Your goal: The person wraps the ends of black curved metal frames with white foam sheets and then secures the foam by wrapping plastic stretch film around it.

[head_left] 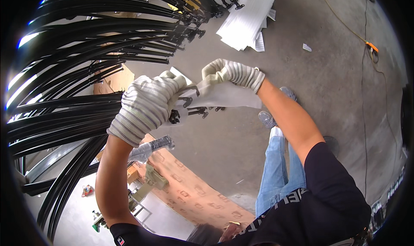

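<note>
My left hand (148, 101), in a white striped knit glove, is closed around the ends of long black bars (69, 118) that reach in from the left. Small black hooked brackets (187, 100) stick out past its fingers. Between my hands stretches a thin translucent white foam sheet (233, 95), partly behind the brackets. My gloved right hand (228, 73) pinches the upper edge of that sheet, and the rest hangs below it. The left fingers touch the sheet's other end; how far they grip it is hidden. A white strip (181, 75) shows just above the left fingers.
Many more curved black bars (108, 28) fill the upper left. White foam sheets (248, 19) lie stacked on the grey floor (310, 82). A printed orange-brown sheet (194, 185) and a plastic-wrapped roll (151, 146) are below. An orange connector on a cable (371, 46) lies far right.
</note>
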Motion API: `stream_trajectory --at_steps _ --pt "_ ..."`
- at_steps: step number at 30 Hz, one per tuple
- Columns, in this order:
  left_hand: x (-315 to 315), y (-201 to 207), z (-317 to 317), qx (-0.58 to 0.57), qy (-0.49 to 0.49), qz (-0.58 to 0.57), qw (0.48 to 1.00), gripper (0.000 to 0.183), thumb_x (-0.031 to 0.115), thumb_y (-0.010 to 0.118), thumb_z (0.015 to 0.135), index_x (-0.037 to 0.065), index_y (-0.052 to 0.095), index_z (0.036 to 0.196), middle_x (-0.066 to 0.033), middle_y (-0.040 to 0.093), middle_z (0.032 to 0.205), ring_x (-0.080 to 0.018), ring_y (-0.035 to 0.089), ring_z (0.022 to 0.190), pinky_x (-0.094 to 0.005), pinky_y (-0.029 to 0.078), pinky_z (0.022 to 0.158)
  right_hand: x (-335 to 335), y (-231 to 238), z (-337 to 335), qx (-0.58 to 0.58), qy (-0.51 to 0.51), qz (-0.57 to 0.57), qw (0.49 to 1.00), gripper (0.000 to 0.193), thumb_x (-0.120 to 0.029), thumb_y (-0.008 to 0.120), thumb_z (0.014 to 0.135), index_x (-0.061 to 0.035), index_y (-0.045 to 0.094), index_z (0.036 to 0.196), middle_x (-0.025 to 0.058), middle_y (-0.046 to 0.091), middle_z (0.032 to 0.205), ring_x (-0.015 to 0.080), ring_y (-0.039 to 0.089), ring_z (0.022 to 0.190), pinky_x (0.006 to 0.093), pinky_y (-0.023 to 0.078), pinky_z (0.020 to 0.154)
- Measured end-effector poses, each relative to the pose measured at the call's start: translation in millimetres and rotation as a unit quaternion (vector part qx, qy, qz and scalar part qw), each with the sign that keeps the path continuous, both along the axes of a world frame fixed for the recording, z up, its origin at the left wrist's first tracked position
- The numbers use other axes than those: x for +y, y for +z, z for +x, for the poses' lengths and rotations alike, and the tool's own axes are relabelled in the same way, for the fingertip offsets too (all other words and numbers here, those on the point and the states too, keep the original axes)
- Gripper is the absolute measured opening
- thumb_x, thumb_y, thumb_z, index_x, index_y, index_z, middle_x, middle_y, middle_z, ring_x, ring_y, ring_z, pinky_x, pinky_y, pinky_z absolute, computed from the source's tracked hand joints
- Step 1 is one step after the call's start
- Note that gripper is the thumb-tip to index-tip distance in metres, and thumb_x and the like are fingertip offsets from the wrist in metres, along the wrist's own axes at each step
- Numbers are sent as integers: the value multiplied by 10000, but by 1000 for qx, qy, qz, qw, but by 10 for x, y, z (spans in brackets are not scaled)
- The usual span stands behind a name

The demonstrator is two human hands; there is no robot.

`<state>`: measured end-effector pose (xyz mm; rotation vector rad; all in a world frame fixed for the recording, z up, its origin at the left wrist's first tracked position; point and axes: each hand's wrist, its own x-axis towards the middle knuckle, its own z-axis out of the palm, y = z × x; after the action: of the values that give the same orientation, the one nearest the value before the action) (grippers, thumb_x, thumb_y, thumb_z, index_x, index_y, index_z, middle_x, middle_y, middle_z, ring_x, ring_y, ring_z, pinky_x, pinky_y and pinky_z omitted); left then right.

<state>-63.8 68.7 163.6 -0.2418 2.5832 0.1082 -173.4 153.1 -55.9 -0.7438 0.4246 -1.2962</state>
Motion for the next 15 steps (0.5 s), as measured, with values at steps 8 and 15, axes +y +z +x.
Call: stream_trajectory --at_steps 8,15 --pt "105 97 101 -100 -95 -152 979 221 111 550 739 69 550 956 -84 580 818 -212 571 673 -312 438 605 -378 460 -130 97 -50 -76 991 131 -79 600 771 -59 568 647 -44 492 550 52 388 528 227 343 487" --pt "135 252 284 -124 -93 -246 957 360 276 614 719 82 511 1004 -51 561 905 -192 546 826 -331 396 766 -602 986 -77 150 -7 -79 986 238 -214 615 785 -70 543 611 -31 491 533 24 429 529 197 378 507"
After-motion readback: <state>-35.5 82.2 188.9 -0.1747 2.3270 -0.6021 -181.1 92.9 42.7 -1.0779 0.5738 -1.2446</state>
